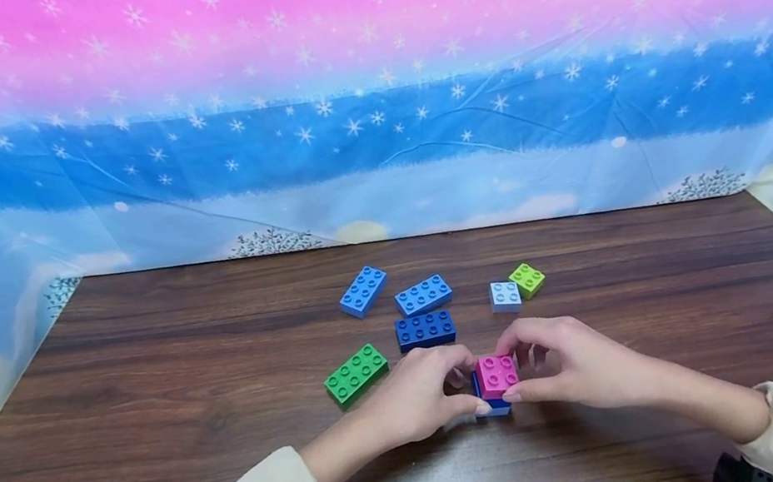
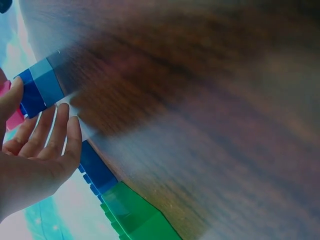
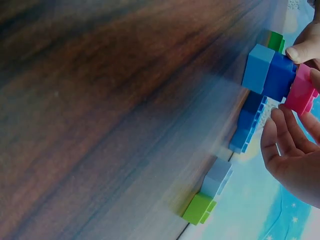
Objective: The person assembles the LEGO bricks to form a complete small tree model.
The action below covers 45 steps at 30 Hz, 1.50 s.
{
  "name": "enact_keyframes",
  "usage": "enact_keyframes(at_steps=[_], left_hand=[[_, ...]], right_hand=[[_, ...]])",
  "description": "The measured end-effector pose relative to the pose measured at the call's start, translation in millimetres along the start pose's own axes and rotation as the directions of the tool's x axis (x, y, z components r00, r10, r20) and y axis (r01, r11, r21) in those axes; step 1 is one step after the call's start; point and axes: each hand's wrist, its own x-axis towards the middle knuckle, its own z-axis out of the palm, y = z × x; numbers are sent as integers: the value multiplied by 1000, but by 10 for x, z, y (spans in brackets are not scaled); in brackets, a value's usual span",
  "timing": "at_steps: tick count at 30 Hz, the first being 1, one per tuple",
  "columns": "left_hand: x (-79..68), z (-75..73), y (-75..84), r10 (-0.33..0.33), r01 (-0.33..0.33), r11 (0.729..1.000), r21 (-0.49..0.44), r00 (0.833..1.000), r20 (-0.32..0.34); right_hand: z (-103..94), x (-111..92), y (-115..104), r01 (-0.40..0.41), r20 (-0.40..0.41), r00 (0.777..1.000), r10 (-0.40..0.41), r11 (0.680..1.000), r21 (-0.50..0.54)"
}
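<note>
In the head view my right hand pinches a pink four-stud building brick between thumb and fingers. That brick sits over a dark blue brick, which stands on a lighter blue brick at the bottom of the stack. Seen from the right wrist, the pink brick looks slightly tilted against the dark blue one; whether it is pressed fully down I cannot tell. My left hand steadies the stack from the left, its thumb and fingers gripping the dark blue brick.
Beyond the hands lie a long dark blue brick, two mid-blue bricks, and a pale blue brick touching a lime brick. A green brick is beside the left hand. A snowflake-patterned cloth borders the wooden table.
</note>
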Motion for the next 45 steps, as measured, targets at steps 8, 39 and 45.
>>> enact_keyframes(at_steps=[8,39,45], left_hand=[[-4,3,23,-5,5,1000,22,1000,-6],[-56,-114,78,108,-111,992,-56,993,-55],[-64,-105,80,99,-103,992,-76,994,-50]], right_hand=[[22,1,2,21,-3,1000,-21,1000,-12],[20,16,54,39,20,999,-41,995,93],[-18,-9,92,49,59,997,-57,990,133]])
